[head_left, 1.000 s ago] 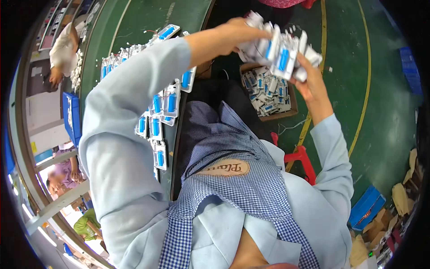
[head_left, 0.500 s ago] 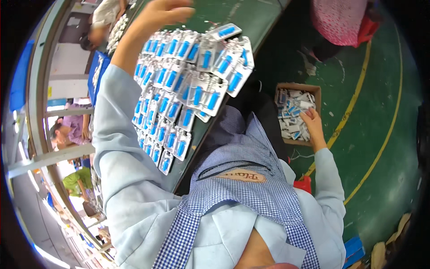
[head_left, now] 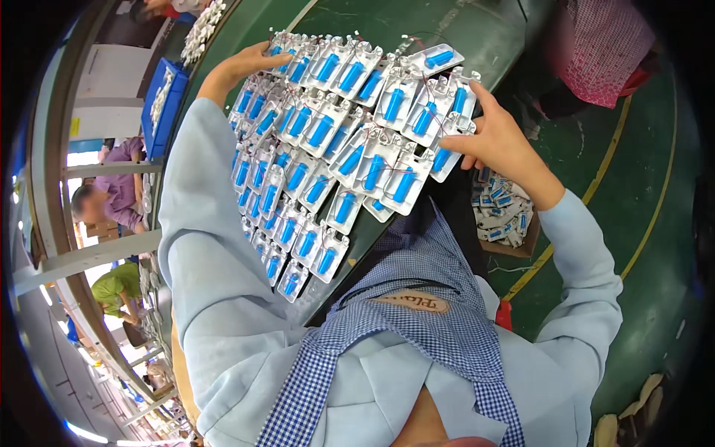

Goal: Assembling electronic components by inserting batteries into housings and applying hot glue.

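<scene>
Many white plastic casings, each with a blue cylinder and thin dark and red wires, lie in overlapping rows on the green table. At the far left end of the rows, my left hand reaches out with its fingers extended over the casings. My right hand is at the right end, thumb and forefinger spread apart beside the outermost casing. Both hands seem to touch the casings at opposite ends. Some fingertips of the right hand are hidden.
A cardboard box of similar blue-and-white parts stands on the green floor at the right, partly behind my right hand. A person in a pink patterned garment is at the far right. A blue crate and other people are on the left.
My right hand has come up from the cardboard box to the right end of the casings. My left hand has lowered onto the far left casings. The view has shifted slightly.
</scene>
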